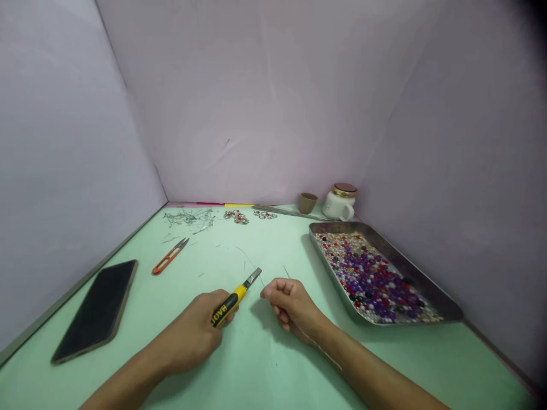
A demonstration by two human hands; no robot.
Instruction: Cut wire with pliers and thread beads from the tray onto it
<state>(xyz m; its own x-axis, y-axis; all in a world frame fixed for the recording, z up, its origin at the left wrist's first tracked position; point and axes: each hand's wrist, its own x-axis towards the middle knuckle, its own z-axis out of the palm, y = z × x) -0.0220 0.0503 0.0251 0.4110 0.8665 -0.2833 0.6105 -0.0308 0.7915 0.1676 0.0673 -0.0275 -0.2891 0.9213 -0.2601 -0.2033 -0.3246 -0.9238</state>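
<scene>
My left hand (194,330) is closed around a yellow and black utility knife (234,299), whose metal blade tip points up and right toward my right hand. My right hand (290,304) is closed in a pinch on a thin thread (318,344) that trails back along my forearm. Both hands rest low over the pale green table (256,364), a short gap apart, with the blade tip close to the pinched fingers.
A metal tray (444,304) of purple, red and white beads lies at the right. A black phone (98,310) lies at the left, orange thread snips (170,256) beyond it. Wire bits (190,217), bead pieces (236,216), a small cup (307,203) and a lidded white jar (341,203) line the back.
</scene>
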